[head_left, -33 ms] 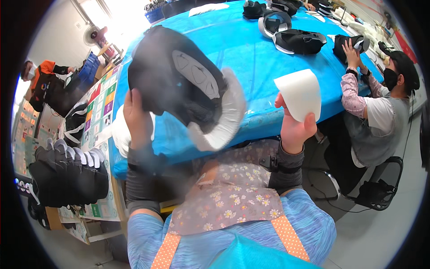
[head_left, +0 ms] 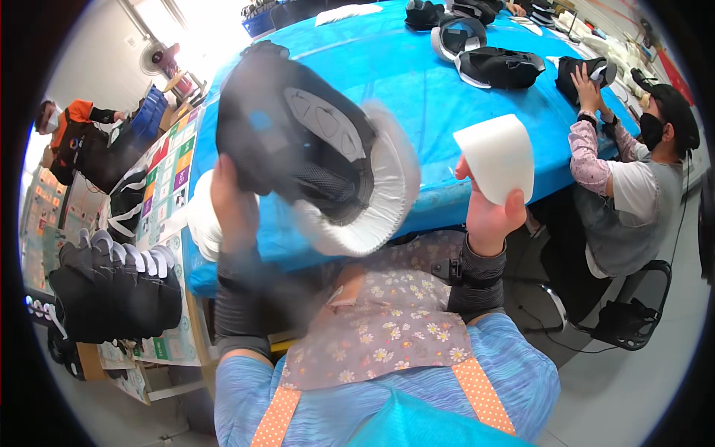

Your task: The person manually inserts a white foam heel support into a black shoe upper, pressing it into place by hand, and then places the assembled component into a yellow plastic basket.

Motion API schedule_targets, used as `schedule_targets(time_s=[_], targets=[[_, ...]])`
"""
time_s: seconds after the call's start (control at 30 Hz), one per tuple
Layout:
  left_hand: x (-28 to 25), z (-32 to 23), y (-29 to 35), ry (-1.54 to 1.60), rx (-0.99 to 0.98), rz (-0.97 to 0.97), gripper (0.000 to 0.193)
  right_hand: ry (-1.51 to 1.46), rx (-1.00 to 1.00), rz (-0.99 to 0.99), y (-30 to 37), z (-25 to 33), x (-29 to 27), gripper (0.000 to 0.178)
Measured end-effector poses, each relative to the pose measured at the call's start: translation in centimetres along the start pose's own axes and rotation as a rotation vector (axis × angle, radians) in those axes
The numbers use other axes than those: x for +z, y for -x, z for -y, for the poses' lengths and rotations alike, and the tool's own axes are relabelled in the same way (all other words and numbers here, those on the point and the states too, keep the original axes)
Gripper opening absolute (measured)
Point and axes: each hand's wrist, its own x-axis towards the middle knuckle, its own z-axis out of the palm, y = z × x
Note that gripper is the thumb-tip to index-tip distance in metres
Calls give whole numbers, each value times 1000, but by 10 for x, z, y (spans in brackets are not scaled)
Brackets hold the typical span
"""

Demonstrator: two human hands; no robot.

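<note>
My left hand point(head_left: 234, 203) is closed on the near left side of a black padded liner point(head_left: 272, 123), shaped like the inside of a helmet. A pale grey panel is set in its side, and a puffy white rim point(head_left: 386, 190) curves round its open edge, which faces right and toward me. Dark mesh shows inside the opening. Part of my left hand and of the liner is blurred. In my right hand point(head_left: 493, 220), a curved white sheet point(head_left: 500, 156) is gripped at its lower edge, with the thumb in front. The sheet stands upright, apart from the liner.
A blue-covered table point(head_left: 357, 71) carries similar black pieces point(head_left: 503, 67) at its far side. White material point(head_left: 202, 216) lies by my left wrist. Stacked black pieces point(head_left: 119, 290) stand at left. One co-worker point(head_left: 633, 171) sits at right, another point(head_left: 78, 134) is far left.
The liner has shifted slightly right and turned, so more of its opening and white rim faces me. My left hand moved with it. My right hand and the sheet have barely moved.
</note>
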Motion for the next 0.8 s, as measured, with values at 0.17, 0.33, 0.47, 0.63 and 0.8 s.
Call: schedule_targets(time_s=[0.17,0.33,0.47,0.63,0.8], targets=[[-45,61,84,11,-295,-107,38,-14,85,181,4,9,54,78],[-43,53,100,-680,34,-96,43,307,168,418,8,-7,74,71],[-29,34,73,-885,355,19,47,192,369,415,16,-20,94,71],[-5,26,49,-553,423,461,61,189,243,466,26,-37,105,71],[14,23,7,-597,120,634,69,-206,325,399,23,-56,92,78]])
